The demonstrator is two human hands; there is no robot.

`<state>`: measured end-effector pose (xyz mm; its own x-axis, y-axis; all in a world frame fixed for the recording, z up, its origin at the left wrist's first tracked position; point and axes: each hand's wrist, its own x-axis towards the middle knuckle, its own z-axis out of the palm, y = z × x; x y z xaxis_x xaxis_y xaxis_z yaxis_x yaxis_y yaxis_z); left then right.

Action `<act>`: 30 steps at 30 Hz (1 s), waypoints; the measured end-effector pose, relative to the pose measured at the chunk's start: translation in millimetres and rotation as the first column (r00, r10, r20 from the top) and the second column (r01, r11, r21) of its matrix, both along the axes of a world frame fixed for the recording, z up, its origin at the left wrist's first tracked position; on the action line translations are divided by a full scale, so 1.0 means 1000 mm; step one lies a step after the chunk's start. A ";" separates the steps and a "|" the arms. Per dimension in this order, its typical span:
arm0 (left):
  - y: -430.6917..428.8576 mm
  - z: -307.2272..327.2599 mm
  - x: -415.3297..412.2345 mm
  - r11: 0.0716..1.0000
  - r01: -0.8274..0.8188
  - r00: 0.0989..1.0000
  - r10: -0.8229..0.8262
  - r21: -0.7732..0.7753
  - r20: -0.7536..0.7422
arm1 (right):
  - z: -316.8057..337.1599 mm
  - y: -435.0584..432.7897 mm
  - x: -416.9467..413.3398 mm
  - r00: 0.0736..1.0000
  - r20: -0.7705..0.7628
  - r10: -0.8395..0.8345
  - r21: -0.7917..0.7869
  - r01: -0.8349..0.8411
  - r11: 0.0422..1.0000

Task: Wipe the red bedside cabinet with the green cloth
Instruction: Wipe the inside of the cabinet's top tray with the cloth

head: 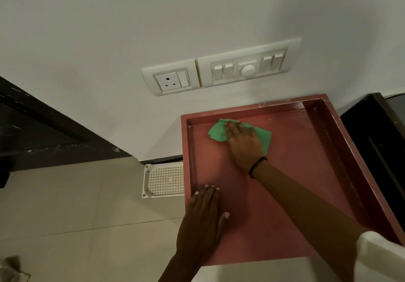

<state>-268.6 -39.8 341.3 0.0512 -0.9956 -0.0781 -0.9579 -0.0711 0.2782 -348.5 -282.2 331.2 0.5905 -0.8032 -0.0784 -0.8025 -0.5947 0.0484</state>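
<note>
The red bedside cabinet (291,172) stands against the white wall, its flat top framed by a raised rim on the left, back and right. The green cloth (215,133) lies crumpled near the back left corner of the top. My right hand (244,143) lies flat on the cloth with straight fingers, pressing it against the surface. A black band circles that wrist. My left hand (203,218) rests flat on the front left part of the top, fingers straight, beside the left rim.
A white socket and switch panel (221,70) is on the wall just above the cabinet. A white perforated tray (164,179) lies on the beige tiled floor left of the cabinet. Dark furniture stands at the left (43,132) and at the right (377,141).
</note>
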 end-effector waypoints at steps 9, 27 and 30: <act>-0.002 0.000 -0.001 1.000 0.009 0.999 -0.008 -0.020 0.042 | 0.015 -0.006 -0.013 0.810 0.427 -0.403 0.328 0.276 0.903; -0.016 -0.005 -0.003 0.997 0.041 0.996 -0.035 -0.059 0.087 | 0.020 0.001 0.082 0.898 0.231 0.374 0.001 -0.384 0.923; -0.021 -0.005 -0.005 0.998 0.010 0.995 -0.005 -0.057 0.100 | 0.017 -0.011 0.062 0.915 0.176 0.363 -0.069 -0.357 0.932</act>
<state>-273.9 -60.4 336.4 0.0483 -0.9987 -0.0158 -0.9815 -0.0504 0.1846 -286.7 -292.8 348.4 0.8417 -0.5337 0.0823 -0.5311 -0.8457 -0.0531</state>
